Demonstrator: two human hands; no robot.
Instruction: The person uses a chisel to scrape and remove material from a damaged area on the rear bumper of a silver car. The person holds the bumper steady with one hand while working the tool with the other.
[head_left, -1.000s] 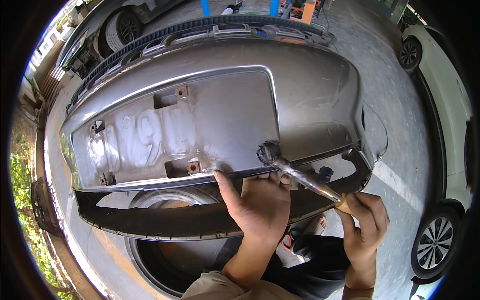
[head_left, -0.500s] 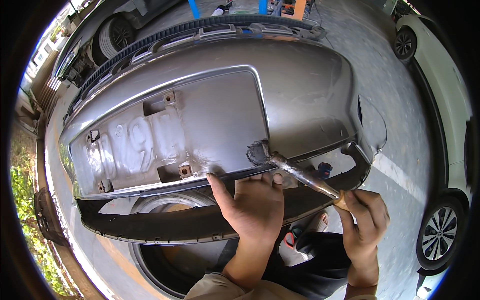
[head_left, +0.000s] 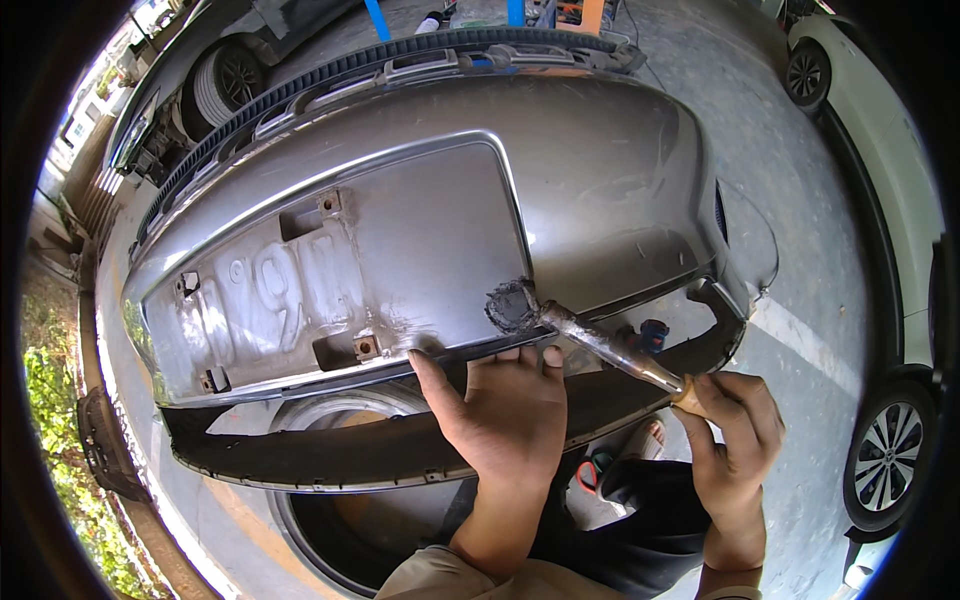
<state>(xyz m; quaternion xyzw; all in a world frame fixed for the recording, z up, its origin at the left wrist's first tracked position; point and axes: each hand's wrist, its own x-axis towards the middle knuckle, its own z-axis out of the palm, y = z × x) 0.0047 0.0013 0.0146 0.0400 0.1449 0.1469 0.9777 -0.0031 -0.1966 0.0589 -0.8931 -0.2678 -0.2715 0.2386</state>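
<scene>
A grey car bumper (head_left: 610, 150) spans the view, with a recessed plate area showing raised marks and small brackets. My left hand (head_left: 500, 420), palm up, grips its lower edge, fingertips tucked under and thumb against the face. My right hand (head_left: 732, 435) is closed on the wooden handle of a long metal hot-iron tool (head_left: 610, 345). The tool's head is at a dark, rough smeared patch (head_left: 510, 310) at the lower right corner of the recess; whether it touches is hard to tell. A black lower strip (head_left: 350, 450) with openings runs beneath my left hand.
A tire (head_left: 310, 540) lies under the bumper. A grey car (head_left: 290, 25) stands behind, a white car (head_left: 890, 180) to the right. Blue and orange equipment (head_left: 590, 15) is at the back. Greenery (head_left: 55, 420) borders the left, beside a dark panel (head_left: 105, 440). My sandaled foot shows below.
The bumper's recess and the tool's head appear slightly further left in view, and the tool's shaft lies a little flatter. Both hands keep their holds, with the right hand shifted slightly upward.
</scene>
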